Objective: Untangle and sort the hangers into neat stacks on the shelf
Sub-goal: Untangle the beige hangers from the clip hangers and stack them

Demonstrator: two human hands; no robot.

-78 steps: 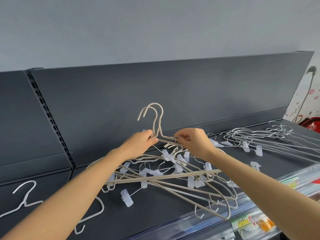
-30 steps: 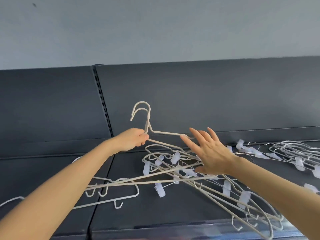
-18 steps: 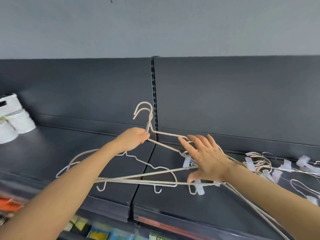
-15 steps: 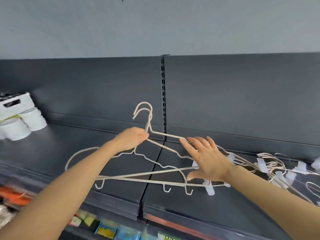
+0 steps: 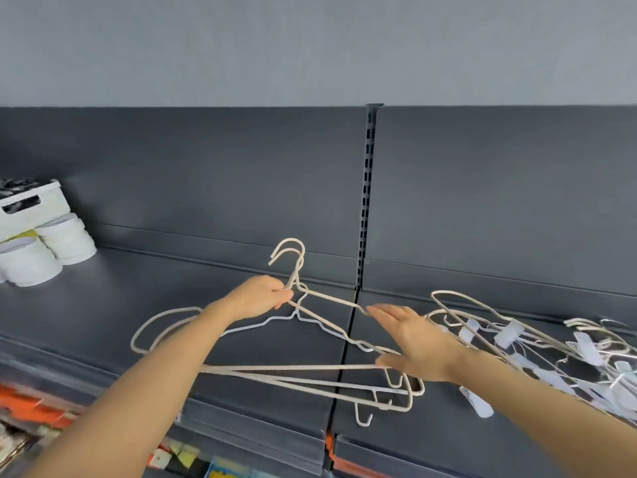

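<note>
The left hand (image 5: 263, 296) pinches two beige hangers (image 5: 310, 370) by their necks, the right hand (image 5: 412, 343) lies flat and spread on them, and next they probably go down on the shelf (image 5: 103, 305).

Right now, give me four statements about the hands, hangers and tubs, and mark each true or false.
1. The left hand grips hangers just below their hooks. True.
2. The right hand is a fist. False: its fingers are straight and it rests open against the hangers.
3. White tubs stand at the left of the shelf. True.
4. The clip hangers lie left of the left hand. False: they are piled on the right, past the right hand.
</note>
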